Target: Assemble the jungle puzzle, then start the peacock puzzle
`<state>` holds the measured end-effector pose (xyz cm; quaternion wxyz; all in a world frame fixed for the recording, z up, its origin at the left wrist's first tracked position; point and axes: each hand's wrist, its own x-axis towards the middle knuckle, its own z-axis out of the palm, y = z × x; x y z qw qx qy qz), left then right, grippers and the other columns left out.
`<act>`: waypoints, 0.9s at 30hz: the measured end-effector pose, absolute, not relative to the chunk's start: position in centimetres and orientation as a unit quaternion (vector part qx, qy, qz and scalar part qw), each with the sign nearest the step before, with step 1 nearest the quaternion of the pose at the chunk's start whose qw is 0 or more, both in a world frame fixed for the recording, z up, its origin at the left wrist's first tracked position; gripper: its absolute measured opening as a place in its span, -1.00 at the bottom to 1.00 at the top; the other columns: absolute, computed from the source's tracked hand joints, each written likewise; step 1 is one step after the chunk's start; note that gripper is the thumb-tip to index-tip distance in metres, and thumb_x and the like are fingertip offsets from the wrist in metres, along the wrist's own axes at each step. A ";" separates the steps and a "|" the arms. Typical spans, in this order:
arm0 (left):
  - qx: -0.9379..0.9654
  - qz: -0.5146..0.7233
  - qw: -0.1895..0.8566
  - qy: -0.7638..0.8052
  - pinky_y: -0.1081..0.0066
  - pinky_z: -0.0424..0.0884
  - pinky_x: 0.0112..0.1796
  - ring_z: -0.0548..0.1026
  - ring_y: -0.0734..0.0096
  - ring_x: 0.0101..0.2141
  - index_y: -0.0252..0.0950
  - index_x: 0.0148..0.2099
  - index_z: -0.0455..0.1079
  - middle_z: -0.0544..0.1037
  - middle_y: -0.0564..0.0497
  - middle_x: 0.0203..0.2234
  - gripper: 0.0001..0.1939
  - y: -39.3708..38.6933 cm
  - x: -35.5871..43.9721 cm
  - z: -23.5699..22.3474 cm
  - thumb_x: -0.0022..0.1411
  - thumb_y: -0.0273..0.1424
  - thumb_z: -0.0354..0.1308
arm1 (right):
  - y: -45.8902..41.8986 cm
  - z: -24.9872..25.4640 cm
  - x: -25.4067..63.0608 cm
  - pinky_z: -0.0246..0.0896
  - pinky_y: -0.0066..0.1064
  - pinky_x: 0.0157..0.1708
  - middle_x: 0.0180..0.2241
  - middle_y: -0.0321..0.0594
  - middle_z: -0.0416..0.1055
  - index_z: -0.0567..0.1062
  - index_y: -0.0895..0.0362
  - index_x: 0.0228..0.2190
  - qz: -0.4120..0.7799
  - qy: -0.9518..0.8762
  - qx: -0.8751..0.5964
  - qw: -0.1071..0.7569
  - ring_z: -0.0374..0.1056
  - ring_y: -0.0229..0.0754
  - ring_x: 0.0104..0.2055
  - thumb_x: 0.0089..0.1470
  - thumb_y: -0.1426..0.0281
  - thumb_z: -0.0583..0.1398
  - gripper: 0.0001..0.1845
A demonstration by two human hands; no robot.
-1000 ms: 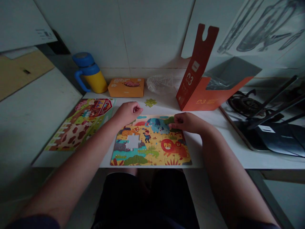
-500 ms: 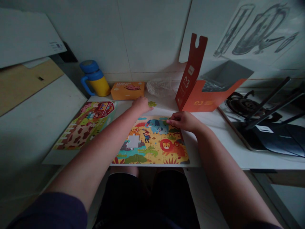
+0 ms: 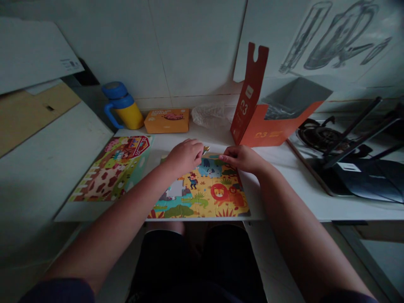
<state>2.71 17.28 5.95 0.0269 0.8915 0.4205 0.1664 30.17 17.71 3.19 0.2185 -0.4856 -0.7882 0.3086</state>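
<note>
The animal jigsaw puzzle (image 3: pixel 202 198) lies flat at the table's front edge, with a gap (image 3: pixel 176 188) showing white at its left side. My left hand (image 3: pixel 186 155) is closed over the puzzle's upper left part and hides it. A small puzzle piece (image 3: pixel 205 150) sticks out from its fingertips, above the puzzle's top edge. At the puzzle's upper right corner, my right hand (image 3: pixel 241 158) has its fingers curled and its thumb and fingertips against the border by the elephants. Whether a loose piece is under them cannot be seen.
A farm puzzle (image 3: pixel 110 170) lies to the left. Along the wall stand a blue and yellow jug (image 3: pixel 129 111), an orange box (image 3: pixel 167 120), a crumpled plastic bag (image 3: pixel 210 115) and an open red-orange box (image 3: pixel 268 126). At right are a gas burner (image 3: pixel 322 134) and a black device (image 3: pixel 372 176).
My left hand has come from the back of the table toward me and over the puzzle, bringing the green piece that lay there. My right hand has stayed at the corner.
</note>
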 end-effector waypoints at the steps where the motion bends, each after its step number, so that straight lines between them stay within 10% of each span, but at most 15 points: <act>1: 0.906 0.142 0.052 0.396 0.27 0.36 -0.15 0.49 0.22 -0.20 -0.22 -0.29 0.43 0.55 -0.02 -0.29 -0.89 15.9 2.4 6.2 0.25 -0.52 0.27 | 17.7 3.2 30.2 -0.03 -0.34 -0.48 -0.56 -0.28 0.37 0.49 0.10 -0.47 0.309 -0.788 -0.485 0.219 0.18 -0.23 -0.50 0.18 -0.24 0.20 -0.35; 14: 0.896 0.063 0.145 0.416 0.25 0.36 0.22 0.49 0.10 0.16 -0.19 0.29 0.45 0.48 -0.16 0.17 -0.40 15.6 -0.3 5.6 0.25 -0.20 0.41 | 17.7 2.9 30.0 -0.02 -0.31 -0.47 -0.55 -0.23 0.42 0.49 0.09 -0.48 0.279 -0.797 -0.504 0.182 0.17 -0.22 -0.52 0.19 -0.23 0.19 -0.37; 27: 0.899 -0.015 0.197 0.391 0.32 0.37 0.16 0.48 0.10 0.13 -0.12 0.19 0.52 0.50 -0.08 0.17 -0.37 19.0 2.1 5.7 0.04 -0.25 0.48 | 18.0 2.4 30.1 -0.02 -0.30 -0.45 -0.56 -0.24 0.40 0.46 0.08 -0.48 0.268 -0.799 -0.508 0.175 0.17 -0.22 -0.51 0.21 -0.24 0.15 -0.36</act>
